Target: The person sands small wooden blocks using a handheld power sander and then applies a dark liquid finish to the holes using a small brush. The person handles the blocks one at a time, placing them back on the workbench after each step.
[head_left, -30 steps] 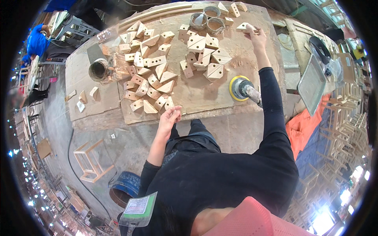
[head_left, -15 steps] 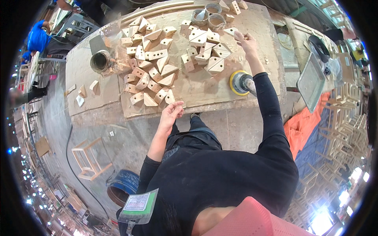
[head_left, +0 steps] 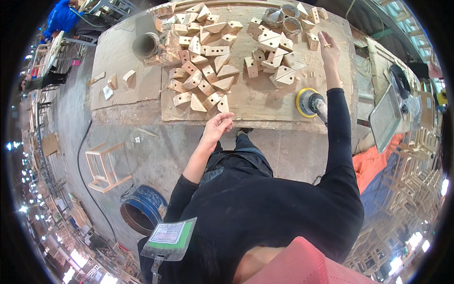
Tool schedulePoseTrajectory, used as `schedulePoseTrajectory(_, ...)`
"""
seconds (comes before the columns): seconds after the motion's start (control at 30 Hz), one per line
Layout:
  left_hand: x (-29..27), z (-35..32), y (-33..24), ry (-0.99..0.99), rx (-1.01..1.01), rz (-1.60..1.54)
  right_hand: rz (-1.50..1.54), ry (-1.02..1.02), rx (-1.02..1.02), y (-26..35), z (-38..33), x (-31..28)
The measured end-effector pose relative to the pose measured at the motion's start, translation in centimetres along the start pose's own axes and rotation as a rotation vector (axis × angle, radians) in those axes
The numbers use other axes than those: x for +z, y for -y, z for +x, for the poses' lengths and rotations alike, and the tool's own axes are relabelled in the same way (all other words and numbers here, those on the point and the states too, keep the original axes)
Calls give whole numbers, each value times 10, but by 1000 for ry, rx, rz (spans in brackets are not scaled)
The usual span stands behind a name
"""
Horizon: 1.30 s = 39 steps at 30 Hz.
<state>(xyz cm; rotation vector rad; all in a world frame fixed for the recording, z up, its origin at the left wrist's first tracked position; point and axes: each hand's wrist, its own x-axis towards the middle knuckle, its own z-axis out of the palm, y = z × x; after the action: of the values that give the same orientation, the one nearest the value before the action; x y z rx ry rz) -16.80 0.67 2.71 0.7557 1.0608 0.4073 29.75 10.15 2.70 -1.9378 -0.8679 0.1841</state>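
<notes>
My right hand (head_left: pixel 330 53) is raised over the table's right side, closed on what looks like a thin pale stick (head_left: pixel 341 44). Just left of it stands a drilled wooden block (head_left: pixel 312 41). By the front edge, my left hand (head_left: pixel 217 128) has its fingers pinched together; whether anything small is between them is hidden. Closest to that hand is a wooden corner block (head_left: pixel 223 104), at the front of a pile of drilled wooden blocks (head_left: pixel 193 79). A second, smaller heap of drilled blocks (head_left: pixel 272 61) lies between my hands.
A sander with a yellow-rimmed disc (head_left: pixel 307 102) rests beside my right forearm. Round pots (head_left: pixel 292 27) stand at the back, another pot (head_left: pixel 145 45) at the left. A blue drum (head_left: pixel 142 208) and a wooden frame (head_left: pixel 106 165) are on the floor; a grey tray (head_left: pixel 385 116) sits right.
The view has shifted, so the table sits higher and further right. My right hand has moved away from the pale block, to the right of a standing one. My left hand stays pinched at the front edge.
</notes>
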Motion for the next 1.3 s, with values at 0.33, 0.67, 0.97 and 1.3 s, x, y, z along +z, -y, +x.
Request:
schedulePoseTrajectory(0.33, -7, 9, -17, 95, 21, 78, -36, 655, -766, 132, -153, 60)
schedulePoseTrajectory(0.67, -51, 0, -46, 27, 180, 30, -299, 816, -891, 134, -179, 136)
schedulePoseTrajectory(0.97, -79, -6, -48, 10, 121, -56, -217, 838, -892, 147, -182, 118)
schedulePoseTrajectory(1.3, -74, -2, -42, 11, 88, -58, 592, 573, -205, 169, -211, 101)
